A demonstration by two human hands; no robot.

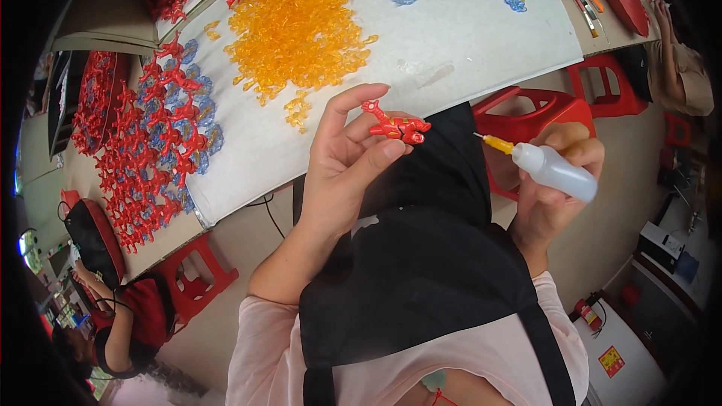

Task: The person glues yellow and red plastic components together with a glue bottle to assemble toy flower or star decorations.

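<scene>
While the left hand [342, 162] pinches a small red plastic piece [396, 128] between thumb and fingers, the right hand [553, 195] is wrapped around a little white squeeze bottle [553, 169], yellow nozzle aimed at the piece, not touching. Beyond both hands, the bench [466, 37] has orange bits [297, 26] heaped up.

The person is wearing a pale pink short-sleeved top [256, 346] under a black apron [421, 286] with straps running toward six o'clock.
</scene>
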